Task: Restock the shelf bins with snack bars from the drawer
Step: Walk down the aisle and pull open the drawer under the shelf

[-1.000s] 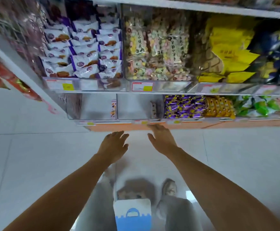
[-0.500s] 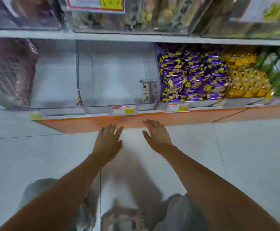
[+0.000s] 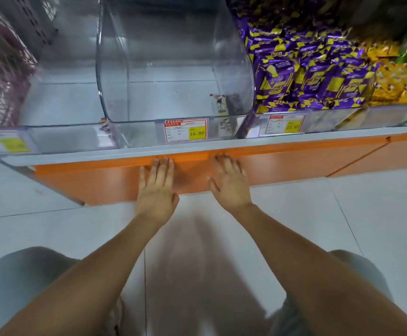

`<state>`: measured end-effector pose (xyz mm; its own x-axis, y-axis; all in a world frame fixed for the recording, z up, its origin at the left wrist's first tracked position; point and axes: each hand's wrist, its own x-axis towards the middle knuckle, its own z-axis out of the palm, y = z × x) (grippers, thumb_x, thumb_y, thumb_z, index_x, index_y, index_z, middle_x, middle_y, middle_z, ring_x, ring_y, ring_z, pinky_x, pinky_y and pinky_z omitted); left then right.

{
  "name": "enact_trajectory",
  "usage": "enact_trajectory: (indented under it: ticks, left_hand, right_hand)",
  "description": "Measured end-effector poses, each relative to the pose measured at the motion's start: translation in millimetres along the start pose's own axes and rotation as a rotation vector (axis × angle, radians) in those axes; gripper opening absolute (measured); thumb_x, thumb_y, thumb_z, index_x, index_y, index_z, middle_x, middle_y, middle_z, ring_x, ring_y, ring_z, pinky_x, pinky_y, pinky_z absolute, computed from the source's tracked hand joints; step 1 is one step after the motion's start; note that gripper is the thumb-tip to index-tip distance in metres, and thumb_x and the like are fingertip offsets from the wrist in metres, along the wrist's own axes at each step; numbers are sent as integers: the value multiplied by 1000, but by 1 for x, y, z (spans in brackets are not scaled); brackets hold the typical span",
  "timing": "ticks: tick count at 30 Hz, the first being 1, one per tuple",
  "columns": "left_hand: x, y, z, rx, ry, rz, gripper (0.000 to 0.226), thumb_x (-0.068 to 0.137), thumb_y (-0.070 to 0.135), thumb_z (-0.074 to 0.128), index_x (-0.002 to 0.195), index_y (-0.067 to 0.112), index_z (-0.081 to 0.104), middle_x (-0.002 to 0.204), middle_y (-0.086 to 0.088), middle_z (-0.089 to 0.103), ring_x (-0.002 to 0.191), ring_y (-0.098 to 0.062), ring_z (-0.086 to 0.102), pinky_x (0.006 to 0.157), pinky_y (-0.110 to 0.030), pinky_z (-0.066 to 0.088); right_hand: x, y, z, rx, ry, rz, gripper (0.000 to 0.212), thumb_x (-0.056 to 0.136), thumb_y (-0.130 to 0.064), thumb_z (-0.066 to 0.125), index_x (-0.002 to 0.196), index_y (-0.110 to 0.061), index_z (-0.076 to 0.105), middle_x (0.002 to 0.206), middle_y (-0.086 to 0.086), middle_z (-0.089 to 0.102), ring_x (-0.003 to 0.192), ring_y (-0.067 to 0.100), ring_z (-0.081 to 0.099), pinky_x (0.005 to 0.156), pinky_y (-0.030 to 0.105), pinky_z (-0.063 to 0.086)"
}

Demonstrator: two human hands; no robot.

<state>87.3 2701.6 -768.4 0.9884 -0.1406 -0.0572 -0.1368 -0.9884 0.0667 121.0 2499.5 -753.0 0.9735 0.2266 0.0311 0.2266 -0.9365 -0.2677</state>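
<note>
Left hand (image 3: 157,187), right hand (image 3: 230,183), in air moments ago, now laid flat on shut orange drawer (image 3: 294,163); fingers straight, nothing held. No snack bars seen, likely inside. Clear bin (image 3: 173,69) above nearly bare.

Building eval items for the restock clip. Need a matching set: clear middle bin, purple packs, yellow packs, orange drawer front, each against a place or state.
1 clear middle bin
2 purple packs
3 yellow packs
4 orange drawer front

A touched by left hand and right hand
B right of purple packs
C nearly empty
D right beside clear middle bin

Pairs: 1-C, 2-D, 3-B, 4-A
</note>
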Motion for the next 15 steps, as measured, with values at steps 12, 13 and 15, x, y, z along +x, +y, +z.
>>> enact_trajectory:
  ticks: [12, 13, 15]
  left_hand:
    - [-31, 8, -22, -94, 88, 24, 65, 92, 35, 42, 150, 8, 32, 151, -13, 37, 141, -33, 30, 119, -48, 9]
    - [-33, 5, -30, -113, 193, 59, 58, 89, 32, 39, 141, 9, 47, 135, -13, 51, 127, -34, 46, 113, -45, 21]
    - [-34, -2, -41, -124, 360, 97, 49, 86, 30, 40, 128, 11, 58, 118, -11, 57, 112, -34, 52, 103, -44, 32]
  right_hand:
    - [-26, 2, -7, 122, 214, -63, 48, 93, -45, 43, 122, -12, 64, 121, 9, 61, 110, 32, 57, 94, 44, 43]
    - [-24, 1, -13, 119, 313, -85, 41, 93, -42, 45, 112, -13, 67, 111, 8, 62, 100, 31, 59, 86, 41, 44]
    - [-17, 0, -23, 99, 404, -95, 37, 94, -42, 47, 110, -13, 65, 110, 8, 59, 100, 28, 55, 85, 40, 41]
